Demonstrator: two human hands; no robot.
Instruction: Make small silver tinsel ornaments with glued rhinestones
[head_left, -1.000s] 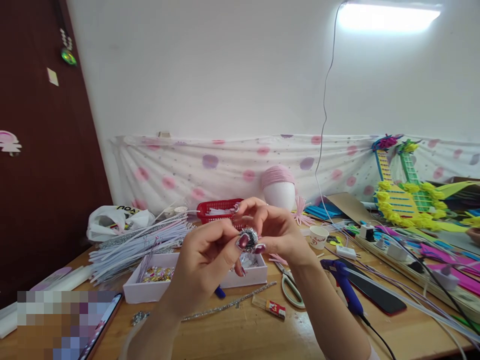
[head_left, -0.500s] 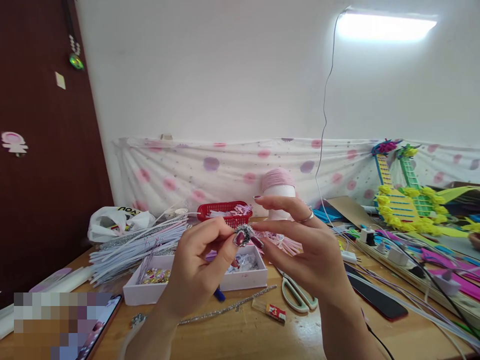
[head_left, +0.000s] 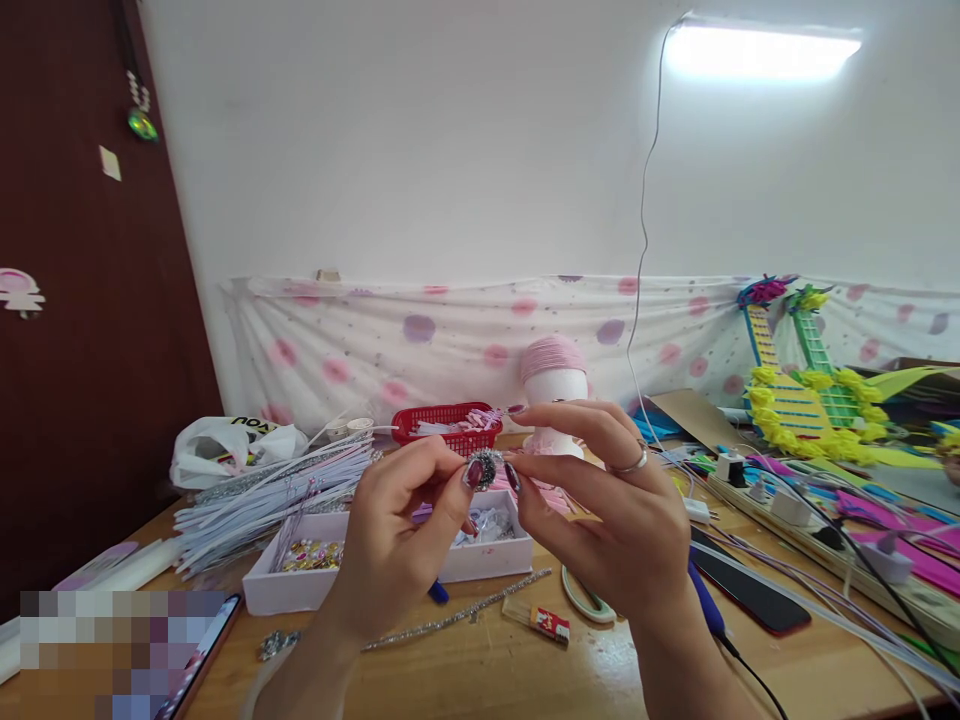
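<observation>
My left hand [head_left: 401, 530] pinches a small silver glitter coil [head_left: 486, 467] between thumb and fingers, held up over the table. My right hand [head_left: 611, 510] faces it, thumb and finger tips closed on the coil's right side, the other fingers stretched out; a ring sits on one finger. Below both hands lies a white tray [head_left: 300, 590] with gems and small bits. A silver glitter pipe cleaner [head_left: 457, 618] lies on the wooden table [head_left: 480, 680] in front of it.
A bundle of white and silver pipe cleaners [head_left: 262, 490] lies left, a red basket [head_left: 444, 422] and a foam head with pink cap [head_left: 553, 385] behind. Scissors [head_left: 589, 605], a small glue tube [head_left: 540, 620], a blue glue gun [head_left: 705, 605], a black phone [head_left: 750, 590] and a power strip [head_left: 795, 505] lie right.
My right hand turned from curled over the coil to fingers stretched out, and shifted slightly right and lower. The left hand keeps its pinch almost still.
</observation>
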